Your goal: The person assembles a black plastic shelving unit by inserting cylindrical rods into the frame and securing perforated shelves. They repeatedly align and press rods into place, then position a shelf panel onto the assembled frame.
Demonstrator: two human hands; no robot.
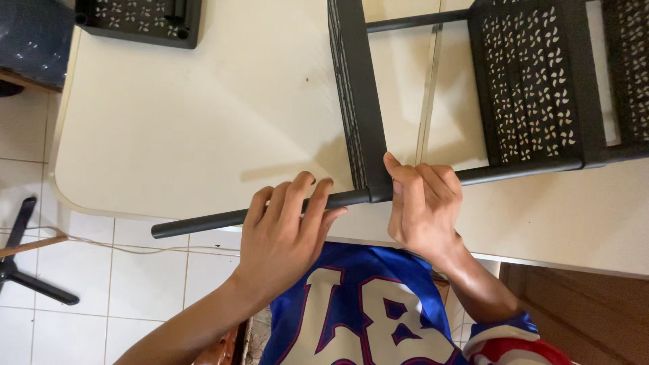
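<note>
Left hand (287, 226) fingers curled over; right hand (424, 203) fisted, thumb up.

I am at home, in an ordinary living room or spare corner rather than a workshop. Under me runs a floor (135, 270) of pale square tiles, and I work on a cream plastic folding tabletop (203, 115) with rounded corners. A black fan base (27, 270) and a thin cord (135, 247) lie on the tiles to my left. Black perforated shelf trays (534, 81) rest on the tabletop, and a wooden door (581, 311) shows at lower right.
</note>
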